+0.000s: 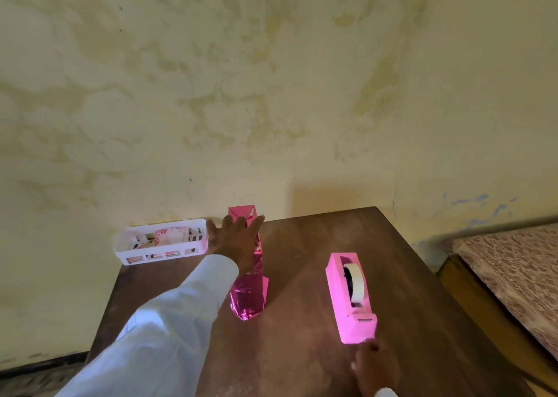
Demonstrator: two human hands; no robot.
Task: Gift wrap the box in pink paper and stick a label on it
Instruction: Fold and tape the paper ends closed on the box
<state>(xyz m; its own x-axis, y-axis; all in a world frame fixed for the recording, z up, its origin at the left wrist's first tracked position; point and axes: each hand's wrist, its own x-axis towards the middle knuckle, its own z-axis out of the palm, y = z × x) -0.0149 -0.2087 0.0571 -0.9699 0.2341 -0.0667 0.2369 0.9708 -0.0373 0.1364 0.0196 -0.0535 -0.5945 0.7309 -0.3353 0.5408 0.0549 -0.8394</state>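
Note:
A long box wrapped in shiny pink paper lies lengthwise on the brown wooden table, its far end near the wall. My left hand stretches out above the box's far half with fingers spread and nothing in it, close to the white basket. My right hand rests on the table at the bottom, fingertips touching the near end of the pink tape dispenser. The dispenser holds a roll of pale tape.
The white slotted basket with floral paper pieces stands at the table's far left corner against the stained wall. A patterned bed or mattress lies to the right of the table. The floor shows at bottom left.

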